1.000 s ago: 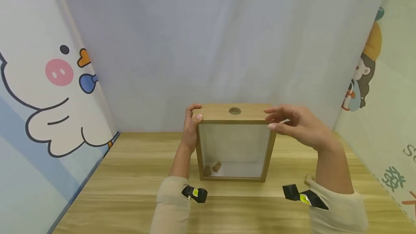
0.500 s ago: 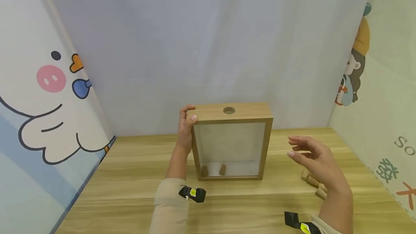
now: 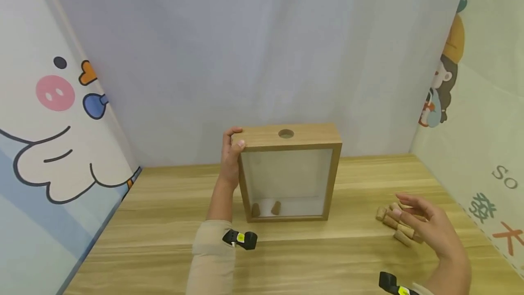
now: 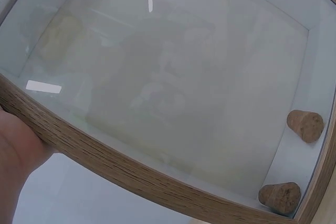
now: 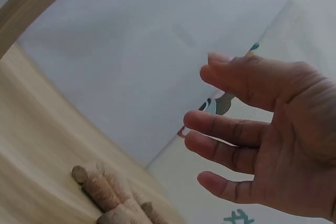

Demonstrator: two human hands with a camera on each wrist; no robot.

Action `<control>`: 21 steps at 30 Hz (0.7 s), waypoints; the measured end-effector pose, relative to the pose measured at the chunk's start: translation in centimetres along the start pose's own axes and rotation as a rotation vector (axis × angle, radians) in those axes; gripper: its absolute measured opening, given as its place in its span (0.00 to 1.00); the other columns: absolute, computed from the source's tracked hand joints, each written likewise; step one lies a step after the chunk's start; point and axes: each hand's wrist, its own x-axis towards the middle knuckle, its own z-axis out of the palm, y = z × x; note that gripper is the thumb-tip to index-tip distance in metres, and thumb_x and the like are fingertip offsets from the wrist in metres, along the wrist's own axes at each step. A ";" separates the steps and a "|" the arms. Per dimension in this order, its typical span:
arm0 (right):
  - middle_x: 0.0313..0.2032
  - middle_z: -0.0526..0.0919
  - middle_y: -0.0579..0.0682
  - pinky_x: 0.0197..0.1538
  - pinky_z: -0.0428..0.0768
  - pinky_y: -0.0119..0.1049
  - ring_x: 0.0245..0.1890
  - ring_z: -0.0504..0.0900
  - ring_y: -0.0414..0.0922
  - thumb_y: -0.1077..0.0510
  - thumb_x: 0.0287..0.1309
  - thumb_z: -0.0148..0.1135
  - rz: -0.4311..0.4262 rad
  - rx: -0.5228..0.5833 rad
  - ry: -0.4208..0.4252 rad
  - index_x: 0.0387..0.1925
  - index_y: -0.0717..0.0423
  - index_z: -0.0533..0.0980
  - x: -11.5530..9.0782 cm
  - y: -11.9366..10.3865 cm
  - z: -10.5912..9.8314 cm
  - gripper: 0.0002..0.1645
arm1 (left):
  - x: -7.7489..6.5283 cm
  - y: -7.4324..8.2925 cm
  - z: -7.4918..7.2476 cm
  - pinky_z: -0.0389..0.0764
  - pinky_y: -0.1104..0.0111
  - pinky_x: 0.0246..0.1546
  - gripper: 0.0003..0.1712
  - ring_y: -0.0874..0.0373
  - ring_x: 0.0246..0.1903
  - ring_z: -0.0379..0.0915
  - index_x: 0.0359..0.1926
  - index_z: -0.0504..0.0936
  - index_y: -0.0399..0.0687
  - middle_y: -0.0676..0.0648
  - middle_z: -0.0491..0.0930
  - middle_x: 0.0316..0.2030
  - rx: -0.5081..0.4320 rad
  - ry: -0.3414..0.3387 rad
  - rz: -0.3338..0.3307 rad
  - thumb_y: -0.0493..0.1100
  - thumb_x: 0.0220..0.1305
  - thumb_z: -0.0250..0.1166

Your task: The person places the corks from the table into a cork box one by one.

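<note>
Dropped since earlier, my right hand [image 3: 435,229], empty fingers loosely spread, hovers by tapered tan corks [image 3: 390,221], four o'clock from the square brown wooden box [image 3: 313,134] my left hand [image 3: 230,163] grips, so reaching step probably, pinch needed next lol.

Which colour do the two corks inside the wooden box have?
The two corks are brown, slightly mottled; the left wrist view shows them best.

The corks [image 3: 390,221] are brown, the tabletop [image 3: 303,261] streaked yellow.
</note>
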 end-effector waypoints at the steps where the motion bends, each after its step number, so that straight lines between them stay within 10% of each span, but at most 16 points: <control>1: 0.53 0.71 0.47 0.41 0.74 0.38 0.42 0.69 0.29 0.51 0.62 0.56 0.030 0.004 -0.010 0.62 0.62 0.64 -0.1 0.5 -0.1 0.31 | 0.0 0.0 0.0 0.62 0.65 0.42 0.24 0.55 0.41 0.59 0.53 0.64 0.53 0.46 0.59 0.52 -0.006 0.000 0.002 0.49 0.54 0.51; 6: 0.56 0.68 0.63 0.42 0.74 0.38 0.40 0.68 0.25 0.47 0.62 0.55 0.178 0.072 -0.036 0.62 0.64 0.63 -0.8 3.0 0.0 0.33 | 0.1 0.1 -0.1 0.53 0.61 0.49 0.23 0.53 0.52 0.50 0.52 0.64 0.54 0.45 0.53 0.60 0.023 -0.009 0.016 0.50 0.54 0.50; 12: 0.56 0.67 0.69 0.39 0.72 0.26 0.39 0.69 0.25 0.46 0.60 0.58 0.290 0.091 -0.024 0.61 0.67 0.62 -1.4 5.4 0.4 0.38 | 0.1 0.2 -0.1 0.63 0.59 0.40 0.22 0.55 0.38 0.61 0.52 0.63 0.57 0.45 0.58 0.53 -0.031 -0.030 -0.003 0.50 0.54 0.51; 21: 0.50 0.74 0.64 0.40 0.74 0.36 0.45 0.75 0.50 0.44 0.57 0.60 0.421 0.063 -0.074 0.61 0.69 0.63 -2.0 6.6 -0.3 0.40 | 0.1 0.2 -0.1 0.59 0.59 0.45 0.22 0.55 0.45 0.57 0.52 0.63 0.55 0.41 0.52 0.60 -0.009 -0.033 0.006 0.49 0.54 0.50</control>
